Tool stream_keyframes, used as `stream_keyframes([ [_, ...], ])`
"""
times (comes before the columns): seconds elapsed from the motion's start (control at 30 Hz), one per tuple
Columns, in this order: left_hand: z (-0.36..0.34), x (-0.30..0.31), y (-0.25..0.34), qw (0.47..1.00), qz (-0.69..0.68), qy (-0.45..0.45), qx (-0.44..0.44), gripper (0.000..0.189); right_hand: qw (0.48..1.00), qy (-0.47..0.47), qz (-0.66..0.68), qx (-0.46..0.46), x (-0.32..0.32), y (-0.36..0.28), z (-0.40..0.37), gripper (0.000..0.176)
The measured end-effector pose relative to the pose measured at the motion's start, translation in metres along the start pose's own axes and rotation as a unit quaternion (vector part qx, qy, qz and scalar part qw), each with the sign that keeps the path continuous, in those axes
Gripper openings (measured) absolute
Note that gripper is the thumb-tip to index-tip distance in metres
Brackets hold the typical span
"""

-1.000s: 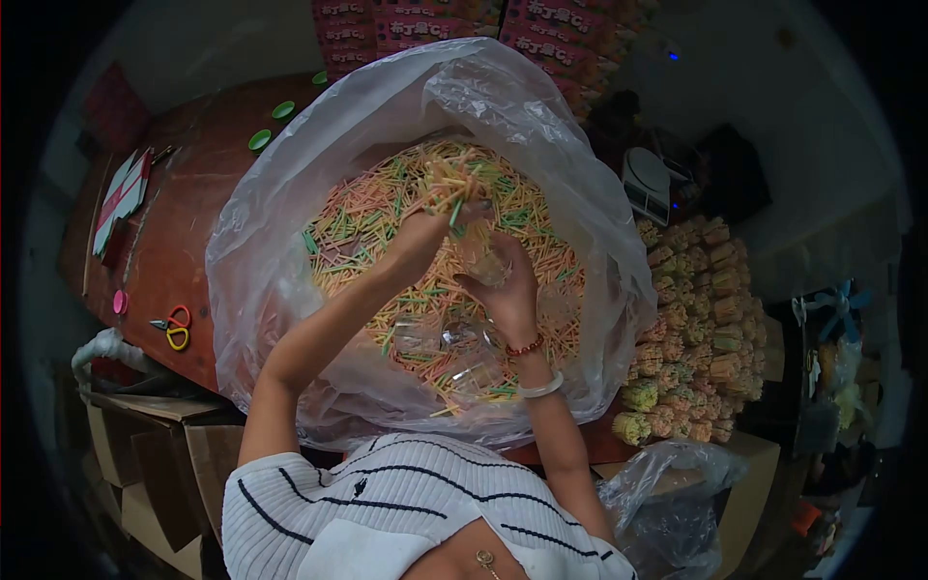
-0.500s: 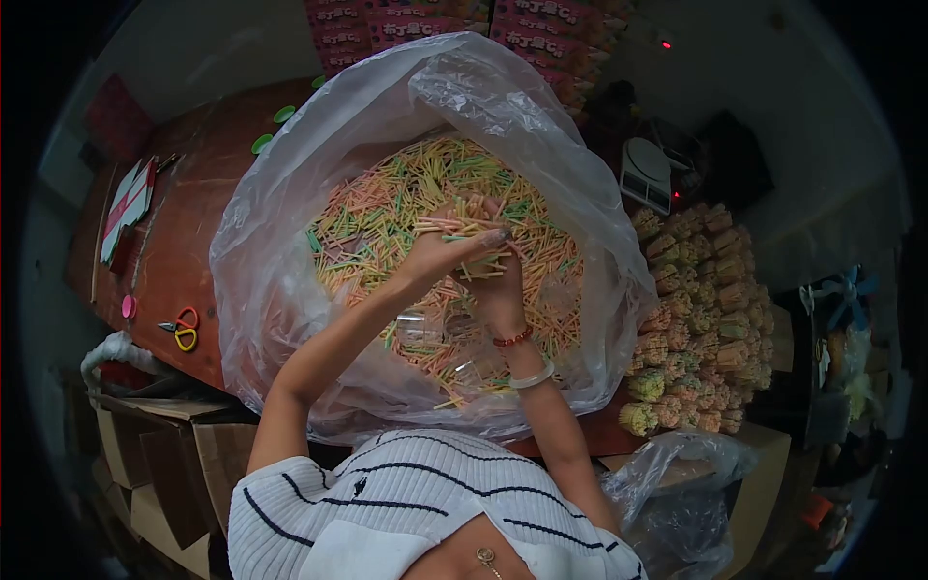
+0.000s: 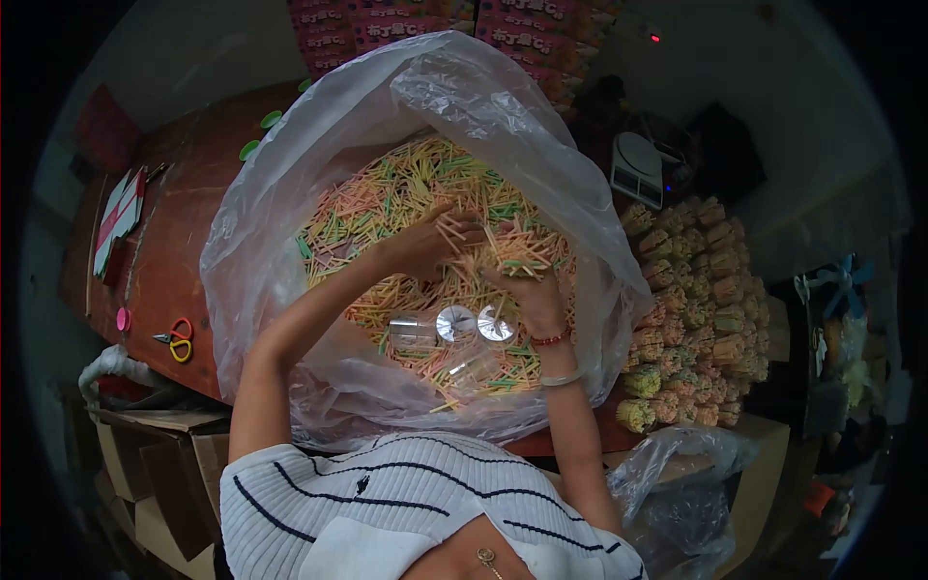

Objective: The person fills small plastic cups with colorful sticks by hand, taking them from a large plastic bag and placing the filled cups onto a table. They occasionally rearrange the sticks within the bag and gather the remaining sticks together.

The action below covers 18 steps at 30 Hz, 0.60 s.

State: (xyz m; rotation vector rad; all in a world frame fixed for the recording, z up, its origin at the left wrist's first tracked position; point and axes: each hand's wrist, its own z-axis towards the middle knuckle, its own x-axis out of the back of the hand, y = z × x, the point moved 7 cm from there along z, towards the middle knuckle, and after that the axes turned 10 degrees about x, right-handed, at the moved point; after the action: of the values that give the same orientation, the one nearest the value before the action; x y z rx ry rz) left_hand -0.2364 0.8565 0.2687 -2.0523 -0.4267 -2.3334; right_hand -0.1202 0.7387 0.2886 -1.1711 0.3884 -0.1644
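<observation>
- Two red-and-white cards (image 3: 116,217) lie at the far left of the brown worktop (image 3: 193,222). Nearer the person are one pink cap (image 3: 123,319) and one pair of scissors (image 3: 176,338) with a red and a yellow loop.
- Two green caps (image 3: 249,150) lie near the top edge of the worktop, just beside the bag. A third is half hidden behind the plastic.
- One big clear plastic bag (image 3: 280,251) stands open on the worktop. It holds a heap of coloured sticks (image 3: 387,198) in yellow, green and pink.
- The left hand (image 3: 420,246) was raised half a second ago with a clump against the right one. It now rests low on the heap, its fingers curled around a few sticks.
- Four clear plastic cups (image 3: 454,324) lie on the sticks between the forearms. Two turn their round ends to the camera, more exposed than before.
- The right hand (image 3: 530,290) has parted from the left and dropped onto the heap. Sticks are piled over its fingers, so I cannot tell whether it grips.
- That wrist wears two bands, a red bead bracelet (image 3: 551,338) and a white bangle (image 3: 565,379).
- One white scale (image 3: 638,169) sits behind the bag on the right.
- Many filled stick bundles (image 3: 696,309), too many to count, stand packed together at the right, touching the bag.
</observation>
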Motion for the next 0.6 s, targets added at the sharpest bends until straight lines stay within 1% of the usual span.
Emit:
stream_keyframes([
  [0.03,0.011,-0.002,-0.001,1.0,0.0,0.001,-0.003,0.09,0.999,0.005,0.04,-0.015,0.001,0.007,0.0,0.049],
  [0.07,0.021,-0.01,-0.005,0.999,0.043,-0.023,0.022,0.085,0.994,-0.013,0.083,-0.064,0.004,0.015,-0.002,0.054],
  [0.1,0.027,-0.016,-0.011,0.994,0.087,-0.046,0.046,0.08,0.995,-0.009,0.082,-0.062,0.006,0.017,0.001,0.054],
  [0.13,0.03,-0.018,-0.014,0.994,0.089,-0.042,0.045,0.08,0.995,-0.025,0.052,-0.076,0.007,0.023,0.007,0.053],
  [0.17,0.026,-0.017,-0.013,0.996,0.07,0.007,0.047,0.072,0.994,-0.039,0.024,-0.096,0.008,0.029,0.006,0.053],
  [0.2,0.02,-0.013,-0.012,0.996,0.052,0.054,0.049,0.064,0.993,-0.011,0.048,-0.104,0.012,0.033,0.009,0.047],
  [0.23,0.014,-0.013,-0.014,0.996,0.052,0.055,0.051,0.064,0.993,-0.013,0.048,-0.105,0.016,0.033,0.016,0.047],
  [0.3,-0.007,0.001,-0.02,0.985,-0.046,0.132,0.104,0.06,0.975,0.042,0.132,-0.173,0.024,0.041,0.016,0.043],
  [0.33,-0.014,0.007,-0.019,0.984,-0.045,0.134,0.106,0.06,0.975,0.04,0.132,-0.172,0.027,0.042,0.019,0.043],
  [0.4,-0.032,0.014,-0.035,0.946,-0.175,0.13,0.239,0.058,0.942,0.036,0.256,-0.213,0.018,0.047,0.015,0.04],
  [0.43,-0.035,0.014,-0.03,0.947,-0.174,0.13,0.238,0.058,0.942,0.035,0.257,-0.212,0.015,0.044,0.016,0.04],
  [0.47,-0.044,0.008,-0.034,0.876,-0.344,0.154,0.3,0.051,0.933,0.007,0.278,-0.228,0.005,0.041,0.01,0.042],
  [0.5,-0.05,0.0,-0.038,0.772,-0.5,0.176,0.351,0.045,0.924,-0.024,0.297,-0.241,-0.007,0.034,0.007,0.045],
  [0.53,-0.047,0.006,-0.031,0.772,-0.5,0.178,0.35,0.045,0.924,-0.025,0.295,-0.24,-0.015,0.03,0.004,0.045],
  [0.57,-0.047,0.007,-0.028,0.665,-0.631,0.205,0.342,0.037,0.962,-0.025,0.194,-0.189,-0.019,0.025,0.001,0.05],
  [0.6,-0.047,0.005,-0.025,0.539,-0.744,0.228,0.324,0.03,0.986,-0.026,0.089,-0.135,-0.022,0.02,0.0,0.055],
])
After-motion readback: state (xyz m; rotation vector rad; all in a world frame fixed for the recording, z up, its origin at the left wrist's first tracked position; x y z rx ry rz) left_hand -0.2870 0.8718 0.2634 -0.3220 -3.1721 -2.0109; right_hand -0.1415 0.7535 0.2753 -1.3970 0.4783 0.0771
